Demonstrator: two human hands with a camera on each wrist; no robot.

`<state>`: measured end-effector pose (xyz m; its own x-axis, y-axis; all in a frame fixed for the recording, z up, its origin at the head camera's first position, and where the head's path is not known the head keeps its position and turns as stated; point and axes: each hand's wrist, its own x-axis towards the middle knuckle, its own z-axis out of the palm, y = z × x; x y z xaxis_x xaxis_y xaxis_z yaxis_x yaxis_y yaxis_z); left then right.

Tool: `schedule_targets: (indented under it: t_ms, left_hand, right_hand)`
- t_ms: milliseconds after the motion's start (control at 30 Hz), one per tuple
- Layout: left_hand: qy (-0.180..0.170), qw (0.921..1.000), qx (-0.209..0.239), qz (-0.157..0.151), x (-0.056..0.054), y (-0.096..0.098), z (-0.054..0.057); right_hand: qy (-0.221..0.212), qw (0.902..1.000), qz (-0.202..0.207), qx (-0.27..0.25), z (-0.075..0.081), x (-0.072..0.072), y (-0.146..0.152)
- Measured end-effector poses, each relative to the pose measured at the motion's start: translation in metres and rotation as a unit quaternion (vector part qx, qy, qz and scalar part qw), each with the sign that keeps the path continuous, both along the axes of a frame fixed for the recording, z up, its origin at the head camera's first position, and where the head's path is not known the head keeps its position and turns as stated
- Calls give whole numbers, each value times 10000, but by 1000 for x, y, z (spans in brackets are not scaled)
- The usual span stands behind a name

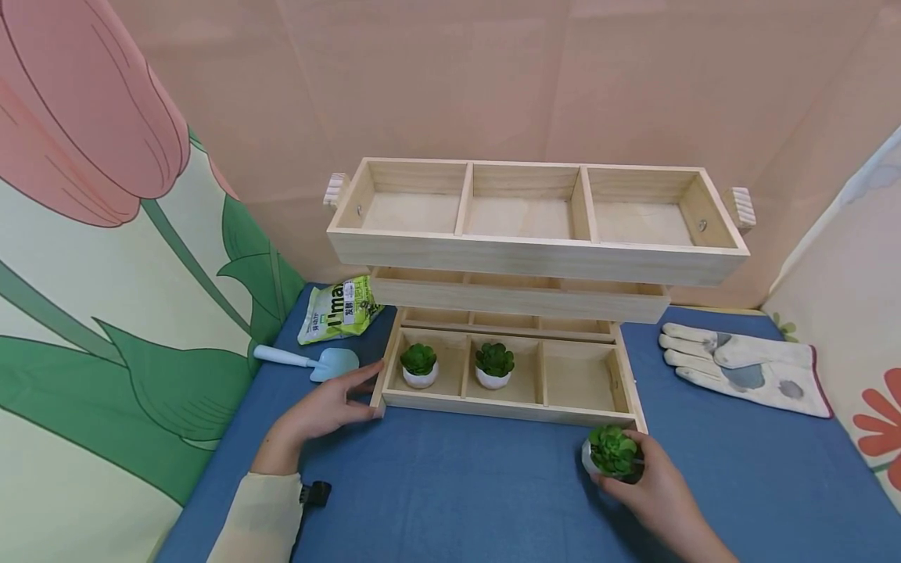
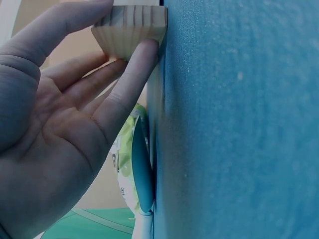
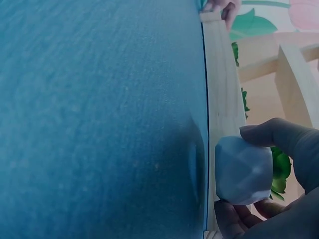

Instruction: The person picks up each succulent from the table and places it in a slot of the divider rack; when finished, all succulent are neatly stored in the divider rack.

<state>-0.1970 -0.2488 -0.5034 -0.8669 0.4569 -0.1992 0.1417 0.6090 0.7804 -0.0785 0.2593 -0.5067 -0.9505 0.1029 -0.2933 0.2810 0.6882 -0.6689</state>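
Observation:
A three-tier wooden planter stand [image 1: 538, 262] stands on the blue cloth, each tier split into three compartments. At its lower left front corner, my left hand [image 1: 320, 414] grips the end of the base; the left wrist view shows thumb and fingers around that wooden end [image 2: 130, 31]. My right hand [image 1: 662, 481] holds a potted succulent [image 1: 614, 451] with a white faceted pot [image 3: 243, 170], just in front of the stand's right front corner. Two matching succulents sit in the bottom tier, one in the left compartment [image 1: 419, 361] and another in the middle one [image 1: 494, 363].
Left of the stand lie a green-and-white bag [image 1: 341, 310] and a pale blue hand trowel [image 1: 331, 363]. A pair of white gardening gloves [image 1: 746, 367] lies to the right. Behind the stand hangs a pinkish backdrop [image 1: 493, 78]; a flower-printed panel [image 1: 105, 274] rises at left.

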Motion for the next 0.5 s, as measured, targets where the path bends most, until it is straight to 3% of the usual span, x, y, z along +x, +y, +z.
schedule_targets:
  t_ms: [500]
  left_hand:
    - [-39, 10000, 2, 22, 0, 0, 2]
  right_hand:
    - [45, 10000, -1, 4, 13, 0, -2]
